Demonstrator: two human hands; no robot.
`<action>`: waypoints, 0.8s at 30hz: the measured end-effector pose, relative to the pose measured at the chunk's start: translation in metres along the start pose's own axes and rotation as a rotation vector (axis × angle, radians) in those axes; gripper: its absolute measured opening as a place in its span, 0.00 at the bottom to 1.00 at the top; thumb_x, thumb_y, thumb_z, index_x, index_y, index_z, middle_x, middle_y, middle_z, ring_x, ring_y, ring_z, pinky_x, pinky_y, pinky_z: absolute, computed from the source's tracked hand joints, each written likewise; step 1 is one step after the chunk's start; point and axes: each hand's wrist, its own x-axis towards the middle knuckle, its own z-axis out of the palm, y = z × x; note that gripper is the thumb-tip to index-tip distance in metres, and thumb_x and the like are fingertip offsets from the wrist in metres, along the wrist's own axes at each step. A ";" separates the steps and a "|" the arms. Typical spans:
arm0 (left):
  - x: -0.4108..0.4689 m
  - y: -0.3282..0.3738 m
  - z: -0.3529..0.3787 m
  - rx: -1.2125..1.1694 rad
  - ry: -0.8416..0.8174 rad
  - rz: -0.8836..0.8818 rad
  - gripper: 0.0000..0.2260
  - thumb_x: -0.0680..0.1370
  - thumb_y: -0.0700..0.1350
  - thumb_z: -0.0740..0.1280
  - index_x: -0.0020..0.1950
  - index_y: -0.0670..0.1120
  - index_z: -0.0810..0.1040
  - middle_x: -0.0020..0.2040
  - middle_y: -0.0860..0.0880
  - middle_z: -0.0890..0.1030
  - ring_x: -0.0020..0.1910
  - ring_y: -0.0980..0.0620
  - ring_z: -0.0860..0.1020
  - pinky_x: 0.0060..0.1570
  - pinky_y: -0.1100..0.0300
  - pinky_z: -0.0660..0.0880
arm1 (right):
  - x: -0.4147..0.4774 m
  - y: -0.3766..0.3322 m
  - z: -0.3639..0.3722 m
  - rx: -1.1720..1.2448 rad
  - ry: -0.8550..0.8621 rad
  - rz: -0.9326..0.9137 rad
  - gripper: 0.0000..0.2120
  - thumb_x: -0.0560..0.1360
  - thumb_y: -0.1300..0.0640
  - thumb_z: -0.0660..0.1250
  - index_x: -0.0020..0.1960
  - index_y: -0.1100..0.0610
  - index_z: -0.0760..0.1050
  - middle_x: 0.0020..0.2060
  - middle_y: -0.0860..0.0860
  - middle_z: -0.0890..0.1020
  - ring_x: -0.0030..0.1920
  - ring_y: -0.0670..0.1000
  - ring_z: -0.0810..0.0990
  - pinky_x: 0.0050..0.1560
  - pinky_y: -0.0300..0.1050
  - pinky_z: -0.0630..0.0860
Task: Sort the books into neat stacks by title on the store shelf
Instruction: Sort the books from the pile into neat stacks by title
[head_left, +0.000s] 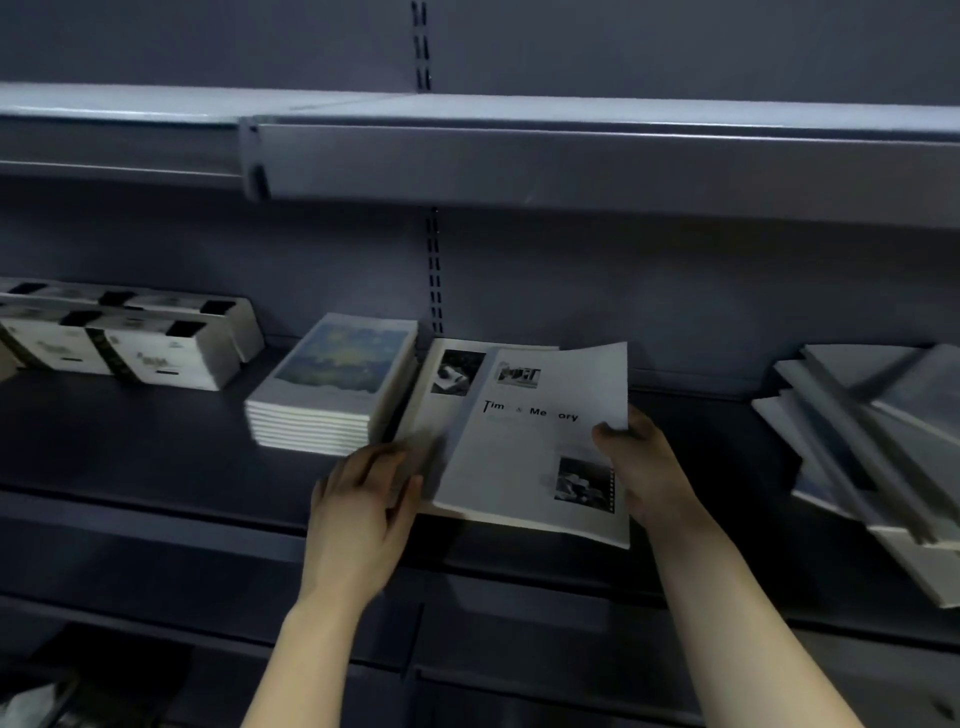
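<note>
Books of one title, grey covers printed with what reads as "Time & Memory", are being gathered in the middle of the store shelf (156, 441). The right hand (644, 462) grips the top copy (530, 441) by its right edge, thumb on the cover and fingers underneath, holding it tilted with that edge raised, seemingly so it can be lowered square onto the matching stack (441, 395) below. The left hand (363, 499) rests open and flat against the stack's front left corner, holding nothing; it looks placed there as a stop, so the pile stays put and the edges can be lined up.

Just left of this pile, nearly touching it, sits a tidy stack with blue and yellow covers (337, 384), already squared. Farther left, white books with black patches (130, 338) lie in rows. Well apart on the right, a loose heap of grey books (872, 441) lies fanned and crooked, which suggests it is the unsorted supply left to work through. The upper shelf (571, 156) overhangs, leaving limited headroom for lifting copies.
</note>
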 end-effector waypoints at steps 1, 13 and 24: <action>0.000 -0.007 -0.001 -0.010 -0.006 0.005 0.21 0.78 0.56 0.53 0.60 0.47 0.77 0.59 0.48 0.77 0.55 0.44 0.76 0.52 0.47 0.72 | 0.001 0.000 0.005 -0.005 0.001 0.020 0.11 0.77 0.67 0.60 0.50 0.51 0.75 0.46 0.52 0.81 0.46 0.51 0.79 0.37 0.43 0.71; 0.003 -0.053 0.004 -0.056 -0.033 0.000 0.23 0.79 0.56 0.49 0.62 0.47 0.77 0.61 0.48 0.78 0.58 0.46 0.75 0.56 0.50 0.68 | 0.009 -0.004 0.038 -0.234 0.036 -0.134 0.10 0.72 0.68 0.68 0.46 0.54 0.79 0.44 0.52 0.84 0.46 0.53 0.82 0.47 0.47 0.77; 0.014 -0.073 0.012 -0.035 -0.037 0.024 0.21 0.78 0.53 0.50 0.62 0.51 0.76 0.62 0.55 0.76 0.60 0.52 0.73 0.57 0.58 0.62 | 0.022 0.005 0.058 -0.474 0.192 -0.281 0.07 0.76 0.62 0.66 0.52 0.58 0.80 0.43 0.52 0.82 0.37 0.42 0.76 0.33 0.35 0.67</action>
